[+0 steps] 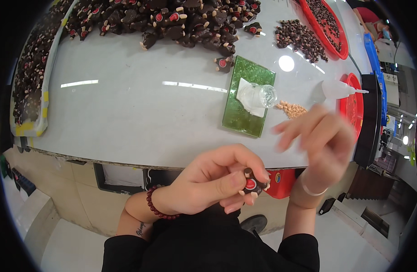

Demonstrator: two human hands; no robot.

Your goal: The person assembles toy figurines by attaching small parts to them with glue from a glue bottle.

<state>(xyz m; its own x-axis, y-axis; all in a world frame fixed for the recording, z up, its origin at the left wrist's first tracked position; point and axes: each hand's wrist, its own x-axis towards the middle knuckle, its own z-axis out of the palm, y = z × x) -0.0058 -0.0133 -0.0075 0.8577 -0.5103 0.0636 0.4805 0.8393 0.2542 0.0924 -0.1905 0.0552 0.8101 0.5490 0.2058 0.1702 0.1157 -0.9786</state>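
My left hand [213,181] pinches a small dark brown figurine [251,185] between thumb and fingers, just off the table's front edge. The figurine has a red round patch and pale beige tips. My right hand [324,140] is raised to the right of it, its curled fingers smeared by motion; whether they hold anything is unclear. Beyond those fingers lies a little heap of pale beige pieces [291,109]. A green board [245,121] rests left of the heap, bearing a crumpled white tissue [245,97] and a small clear cup [265,96].
Many similar figurines [181,29] are piled at the back; more fill a long tray [31,72] at the left. Small dark pieces [299,40] lie near a red tray [342,51]. A white squeeze bottle [338,89] lies beside another red tray [359,104]. A person [376,27] is far right.
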